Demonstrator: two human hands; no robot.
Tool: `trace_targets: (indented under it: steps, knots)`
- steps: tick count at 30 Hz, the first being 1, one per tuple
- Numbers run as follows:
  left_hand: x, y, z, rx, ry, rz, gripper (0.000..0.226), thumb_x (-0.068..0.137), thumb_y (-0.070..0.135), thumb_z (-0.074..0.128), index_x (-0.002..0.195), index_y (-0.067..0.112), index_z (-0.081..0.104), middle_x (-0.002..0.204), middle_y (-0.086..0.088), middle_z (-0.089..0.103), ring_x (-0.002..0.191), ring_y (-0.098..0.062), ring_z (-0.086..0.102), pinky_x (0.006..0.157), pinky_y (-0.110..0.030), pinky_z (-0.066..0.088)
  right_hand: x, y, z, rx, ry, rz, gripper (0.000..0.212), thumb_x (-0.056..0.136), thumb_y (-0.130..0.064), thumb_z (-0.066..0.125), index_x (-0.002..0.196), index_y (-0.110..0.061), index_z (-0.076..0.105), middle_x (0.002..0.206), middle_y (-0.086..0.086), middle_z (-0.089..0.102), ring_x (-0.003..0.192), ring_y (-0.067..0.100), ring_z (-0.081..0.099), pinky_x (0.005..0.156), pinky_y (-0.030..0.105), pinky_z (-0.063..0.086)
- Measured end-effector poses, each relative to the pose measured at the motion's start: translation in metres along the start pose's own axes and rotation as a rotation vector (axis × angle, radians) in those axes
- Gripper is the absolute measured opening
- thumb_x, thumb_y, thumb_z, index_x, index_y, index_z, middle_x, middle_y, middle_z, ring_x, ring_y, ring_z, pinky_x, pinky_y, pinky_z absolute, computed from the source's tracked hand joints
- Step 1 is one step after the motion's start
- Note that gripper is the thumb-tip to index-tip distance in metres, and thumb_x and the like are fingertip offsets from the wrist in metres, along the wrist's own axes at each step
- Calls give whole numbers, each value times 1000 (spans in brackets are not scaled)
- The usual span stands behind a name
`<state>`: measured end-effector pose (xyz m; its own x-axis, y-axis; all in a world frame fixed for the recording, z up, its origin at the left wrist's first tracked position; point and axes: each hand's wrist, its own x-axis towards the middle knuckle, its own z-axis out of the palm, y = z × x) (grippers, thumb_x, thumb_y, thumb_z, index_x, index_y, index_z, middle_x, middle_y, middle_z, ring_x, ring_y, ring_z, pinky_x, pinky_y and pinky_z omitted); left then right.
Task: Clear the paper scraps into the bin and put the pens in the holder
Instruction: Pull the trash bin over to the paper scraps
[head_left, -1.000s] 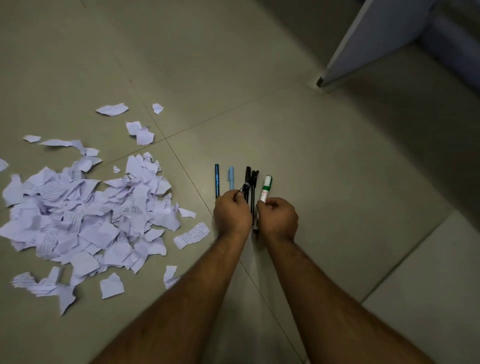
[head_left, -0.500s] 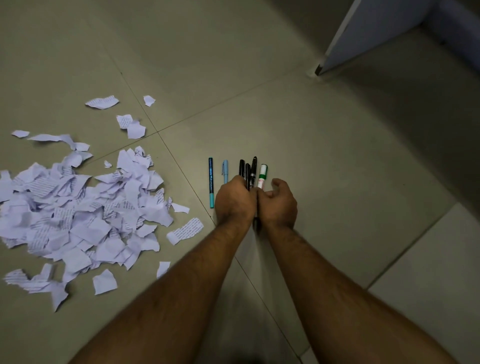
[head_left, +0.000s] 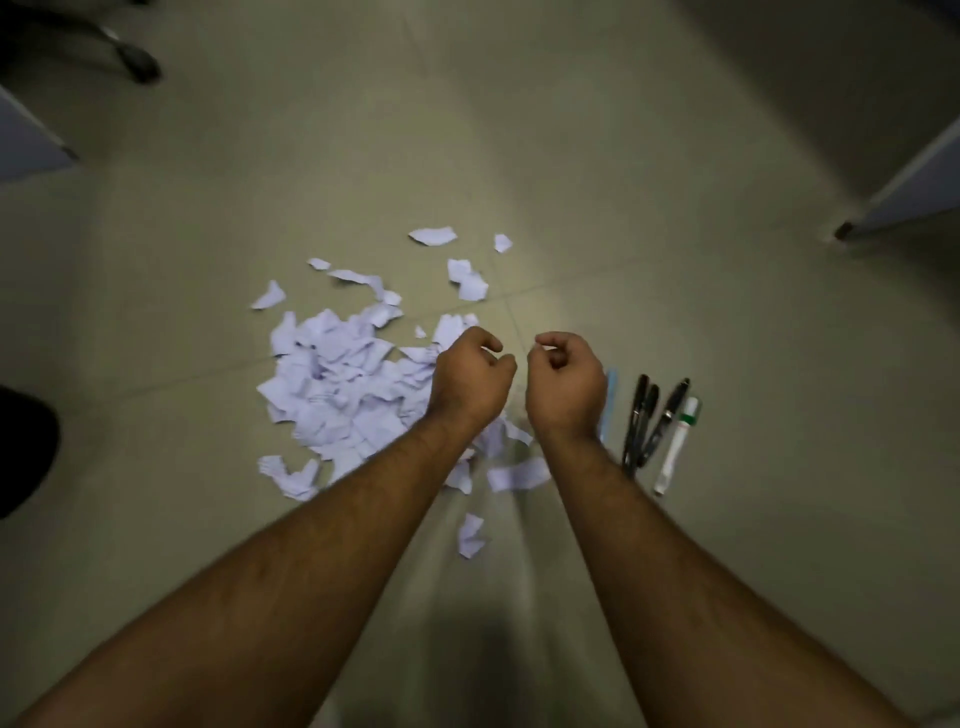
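Dim room with a pale tiled floor (head_left: 675, 156); only the head view is available. A heap of torn paper scraps (head_left: 343, 395) lies on the floor, with a few strays beyond it. Both hands hover above the heap's right edge, the left hand (head_left: 470, 376) and right hand (head_left: 566, 382) loosely curled and apparently empty (motion blur makes this uncertain), probably poised to gather paper. The pens (head_left: 647, 421) and a green-capped marker (head_left: 678, 444) lie side by side just right of the right hand, untouched. No bin or holder is visible.
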<state>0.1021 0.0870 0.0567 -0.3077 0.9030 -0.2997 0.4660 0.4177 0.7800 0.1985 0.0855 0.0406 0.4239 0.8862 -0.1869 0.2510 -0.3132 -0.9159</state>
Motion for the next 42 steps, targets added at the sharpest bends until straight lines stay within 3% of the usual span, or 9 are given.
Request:
trace_targets:
  steps: [3, 10, 17, 21, 24, 29, 34, 39, 42]
  knots:
    - [13, -9, -76, -93, 132, -63, 10, 78, 27, 64, 85, 22, 59, 81, -2, 68, 70, -26, 72, 66, -46, 62, -28, -51, 52, 71, -208, -60, 14, 83, -18, 60, 89, -26, 70, 79, -4, 72, 78, 19, 69, 76, 35, 57]
    - [-1, -41, -288, 4, 481, -208, 17, 66, 35, 61, 79, 24, 57, 80, -6, 69, 74, -31, 70, 70, -45, 61, -126, -161, 158, 114, -608, -162, 12, 70, -34, 55, 77, -35, 64, 77, -4, 71, 76, 20, 71, 80, 44, 58]
    - [-60, -100, -419, 25, 968, -480, 52, 79, 30, 71, 121, 14, 45, 116, -14, 63, 104, -36, 63, 88, -37, 52, -234, -209, 234, 126, -944, -216, 6, 80, -26, 64, 84, -25, 69, 68, 0, 71, 61, 18, 71, 72, 48, 61]
    - [-64, -144, -445, -124, 971, -598, 86, 80, 32, 73, 147, 27, 19, 128, -18, 54, 102, -41, 63, 72, -48, 61, -270, -213, 259, 106, -1036, -226, 4, 85, -23, 65, 86, -24, 69, 71, -1, 71, 61, 15, 70, 71, 44, 61]
    - [-60, -161, -459, -148, 898, -638, 66, 90, 29, 65, 146, 24, 31, 132, -17, 49, 98, -37, 62, 58, -44, 62, -282, -204, 271, 66, -1052, -229, 4, 86, -23, 65, 86, -24, 69, 72, -1, 72, 63, 15, 70, 70, 41, 62]
    - [-53, -169, -468, -115, 982, -557, 31, 95, 31, 56, 120, 13, 56, 123, -17, 61, 112, -37, 59, 94, -42, 53, -287, -188, 283, 37, -1026, -184, 7, 88, -19, 64, 86, -22, 69, 74, 2, 71, 65, 19, 70, 59, 35, 59]
    - [-44, -181, -434, -314, 1026, -457, 13, 87, 37, 65, 92, 27, 58, 96, -9, 68, 81, -32, 70, 72, -45, 61, -286, -186, 279, 80, -977, -141, 7, 90, -18, 62, 91, -18, 70, 78, 6, 72, 60, 12, 68, 56, 28, 54]
    - [-43, -161, -378, -295, 948, -313, 35, 75, 56, 55, 100, 32, 54, 87, -1, 71, 72, -28, 73, 66, -45, 61, -256, -182, 260, 131, -860, -121, 8, 89, -17, 64, 84, -23, 67, 73, 1, 70, 59, 11, 67, 62, 36, 59]
    - [-49, -136, -357, -197, 870, -243, 31, 82, 50, 57, 103, 27, 61, 90, -5, 73, 81, -29, 72, 73, -42, 60, -234, -178, 245, 131, -774, -119, 5, 88, -18, 63, 87, -21, 67, 74, 1, 70, 62, 13, 67, 64, 38, 60]
